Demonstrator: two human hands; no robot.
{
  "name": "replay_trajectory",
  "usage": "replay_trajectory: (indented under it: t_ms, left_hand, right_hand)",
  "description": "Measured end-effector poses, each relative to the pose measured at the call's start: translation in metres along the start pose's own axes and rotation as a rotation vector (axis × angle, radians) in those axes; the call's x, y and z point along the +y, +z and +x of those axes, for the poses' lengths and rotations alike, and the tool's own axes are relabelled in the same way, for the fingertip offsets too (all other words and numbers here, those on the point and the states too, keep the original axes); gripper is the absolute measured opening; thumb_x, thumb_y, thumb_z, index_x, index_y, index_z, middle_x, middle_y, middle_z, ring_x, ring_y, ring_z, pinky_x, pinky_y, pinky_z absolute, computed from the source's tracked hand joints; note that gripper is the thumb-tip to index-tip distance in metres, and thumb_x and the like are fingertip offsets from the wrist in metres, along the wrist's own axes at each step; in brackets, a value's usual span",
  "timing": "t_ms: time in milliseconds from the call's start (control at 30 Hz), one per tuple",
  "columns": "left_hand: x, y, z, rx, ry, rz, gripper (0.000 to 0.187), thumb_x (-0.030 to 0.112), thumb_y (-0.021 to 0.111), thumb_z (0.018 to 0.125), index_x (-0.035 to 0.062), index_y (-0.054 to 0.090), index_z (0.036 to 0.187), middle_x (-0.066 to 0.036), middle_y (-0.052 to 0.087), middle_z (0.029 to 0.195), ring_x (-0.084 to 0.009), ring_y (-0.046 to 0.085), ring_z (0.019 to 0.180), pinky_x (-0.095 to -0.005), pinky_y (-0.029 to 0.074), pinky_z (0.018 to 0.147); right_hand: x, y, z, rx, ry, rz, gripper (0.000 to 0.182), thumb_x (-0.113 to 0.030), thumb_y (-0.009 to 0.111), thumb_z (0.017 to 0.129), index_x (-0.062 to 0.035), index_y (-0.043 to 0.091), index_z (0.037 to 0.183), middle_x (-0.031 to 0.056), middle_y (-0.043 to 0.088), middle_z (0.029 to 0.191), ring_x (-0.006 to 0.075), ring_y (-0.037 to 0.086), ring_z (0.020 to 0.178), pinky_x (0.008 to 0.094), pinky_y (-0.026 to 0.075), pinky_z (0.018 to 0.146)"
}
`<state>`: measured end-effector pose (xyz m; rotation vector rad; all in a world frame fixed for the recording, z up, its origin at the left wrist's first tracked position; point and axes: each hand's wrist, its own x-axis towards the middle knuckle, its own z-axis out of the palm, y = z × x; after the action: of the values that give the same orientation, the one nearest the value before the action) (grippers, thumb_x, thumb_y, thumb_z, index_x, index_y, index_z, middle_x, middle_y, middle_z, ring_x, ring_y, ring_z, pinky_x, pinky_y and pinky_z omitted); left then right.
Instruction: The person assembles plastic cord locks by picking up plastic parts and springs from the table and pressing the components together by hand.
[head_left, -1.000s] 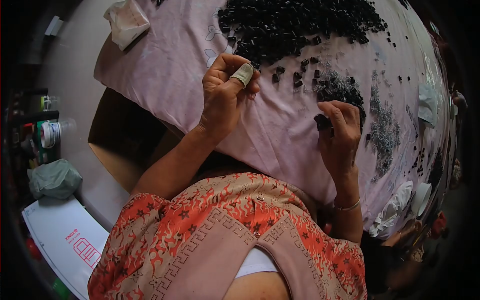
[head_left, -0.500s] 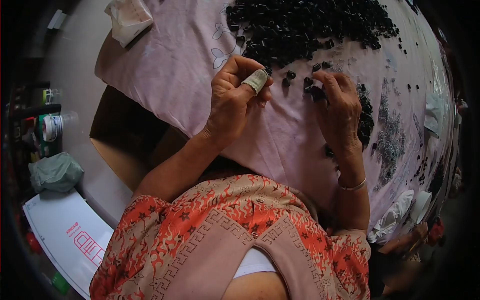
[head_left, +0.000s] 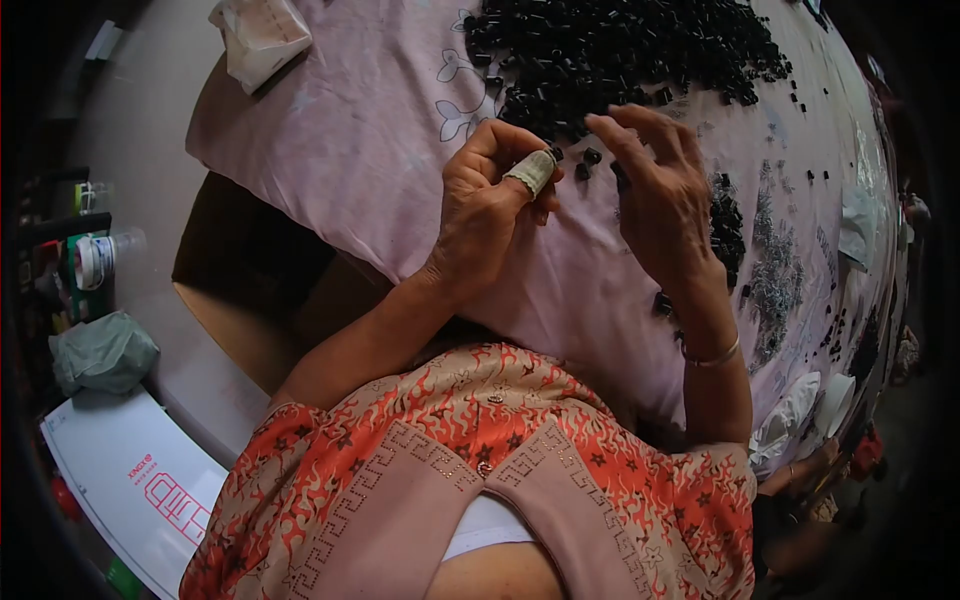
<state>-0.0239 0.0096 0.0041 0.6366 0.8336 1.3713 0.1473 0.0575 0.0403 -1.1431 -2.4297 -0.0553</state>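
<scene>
My left hand [head_left: 482, 205] is closed in a pinch, with a pale cloth cover [head_left: 532, 173] over the thumb. Between its thumb and index fingertip shows a small black plastic piece [head_left: 557, 154]. To its right, my right hand [head_left: 665, 195] hovers with the index finger stretched out and the fingers apart. Some loose black pieces [head_left: 589, 164] lie on the pink cloth [head_left: 560, 290] between the hands. One more dark piece [head_left: 621, 178] shows at the edge of my right hand, partly hidden by it.
A large heap of black pieces [head_left: 620, 55] spreads beyond both hands. A smaller pile [head_left: 724, 225] lies beside my right wrist, next to scattered thin silvery bits [head_left: 772, 260]. A paper packet [head_left: 258, 42] sits at the far left. Below the cloth's left edge stands an open cardboard box [head_left: 225, 325].
My right hand has lifted from the loose pieces, its fingers spreading and reaching toward the heap. My left hand keeps its pinch and has shifted slightly right in view.
</scene>
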Motion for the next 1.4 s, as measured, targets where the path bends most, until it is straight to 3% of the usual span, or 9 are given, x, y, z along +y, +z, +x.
replay_trajectory:
  t_ms: [100, 200, 333, 533, 700, 933, 1133, 1400]
  left_hand:
    - [-0.005, -0.002, 0.001, -0.003, 0.012, 0.034, 0.011, 0.002, 0.050, 0.089, 0.0063, 0.053, 0.099, -0.007, 0.064, 0.086, -0.0093, 0.059, 0.068, -0.0210, 0.046, 0.058]
    - [-0.004, -0.001, 0.002, -0.018, 0.048, 0.053, 0.010, 0.003, 0.052, 0.089, 0.0064, 0.054, 0.098, -0.007, 0.064, 0.086, -0.0091, 0.059, 0.067, -0.0212, 0.046, 0.058]
    - [-0.010, 0.000, 0.003, -0.049, 0.100, 0.086, 0.008, 0.004, 0.052, 0.090, 0.0060, 0.054, 0.098, -0.007, 0.063, 0.085, -0.0095, 0.059, 0.067, -0.0214, 0.045, 0.057]
    - [-0.005, 0.008, 0.000, 0.019, 0.001, 0.026, 0.010, 0.004, 0.050, 0.090, 0.0056, 0.053, 0.099, -0.009, 0.063, 0.087, -0.0113, 0.059, 0.066, -0.0231, 0.045, 0.057]
    - [-0.006, 0.025, -0.002, -0.001, -0.058, 0.026, 0.010, 0.004, 0.050, 0.090, 0.0059, 0.053, 0.099, -0.009, 0.062, 0.086, -0.0117, 0.058, 0.067, -0.0238, 0.045, 0.060]
    - [-0.015, 0.024, -0.001, -0.003, -0.020, 0.045, 0.007, 0.003, 0.051, 0.089, 0.0048, 0.053, 0.096, -0.007, 0.061, 0.084, -0.0106, 0.058, 0.068, -0.0231, 0.047, 0.063]
    - [-0.015, 0.015, -0.001, -0.122, -0.024, 0.055, 0.004, 0.003, 0.052, 0.088, 0.0039, 0.052, 0.093, -0.005, 0.060, 0.082, -0.0096, 0.058, 0.067, -0.0227, 0.048, 0.060]
    - [-0.013, 0.013, 0.000, -0.178, -0.097, -0.089, 0.006, 0.004, 0.054, 0.089, 0.0040, 0.053, 0.095, -0.008, 0.062, 0.083, -0.0107, 0.058, 0.067, -0.0231, 0.048, 0.061]
  right_hand:
    - [0.001, 0.018, 0.001, -0.102, 0.003, -0.040, 0.038, 0.006, 0.052, 0.072, -0.0090, 0.060, 0.106, 0.0088, 0.056, 0.113, 0.0298, 0.052, 0.102, 0.0374, 0.042, 0.089]
    - [0.004, 0.008, -0.023, -0.099, 0.018, -0.066, 0.038, 0.002, 0.056, 0.071, -0.0123, 0.061, 0.106, 0.0051, 0.057, 0.109, 0.0287, 0.051, 0.101, 0.0385, 0.041, 0.084]
    - [0.003, -0.019, -0.059, -0.001, 0.109, -0.017, 0.039, 0.006, 0.056, 0.070, -0.0101, 0.060, 0.105, 0.0080, 0.057, 0.108, 0.0289, 0.052, 0.099, 0.0390, 0.041, 0.084]
    - [0.005, -0.034, -0.088, -0.005, 0.158, 0.100, 0.047, 0.008, 0.055, 0.057, -0.0058, 0.060, 0.101, 0.0095, 0.059, 0.099, 0.0301, 0.052, 0.093, 0.0385, 0.042, 0.083]
    - [0.007, -0.039, -0.075, 0.016, 0.154, 0.147, 0.033, 0.005, 0.058, 0.065, -0.0070, 0.061, 0.095, 0.0088, 0.058, 0.089, 0.0291, 0.054, 0.086, 0.0387, 0.044, 0.077]
    - [0.015, -0.009, -0.026, 0.004, 0.115, 0.048, 0.022, -0.004, 0.060, 0.074, -0.0103, 0.062, 0.094, 0.0100, 0.059, 0.090, 0.0290, 0.056, 0.084, 0.0383, 0.047, 0.072]
    - [0.012, 0.009, -0.005, -0.177, 0.118, -0.096, 0.014, -0.007, 0.058, 0.077, -0.0101, 0.058, 0.090, 0.0097, 0.057, 0.089, 0.0292, 0.056, 0.084, 0.0394, 0.047, 0.069]
    - [0.012, 0.012, -0.017, -0.112, 0.193, -0.036, 0.016, -0.007, 0.059, 0.077, -0.0099, 0.053, 0.092, 0.0090, 0.056, 0.087, 0.0287, 0.058, 0.081, 0.0392, 0.047, 0.067]
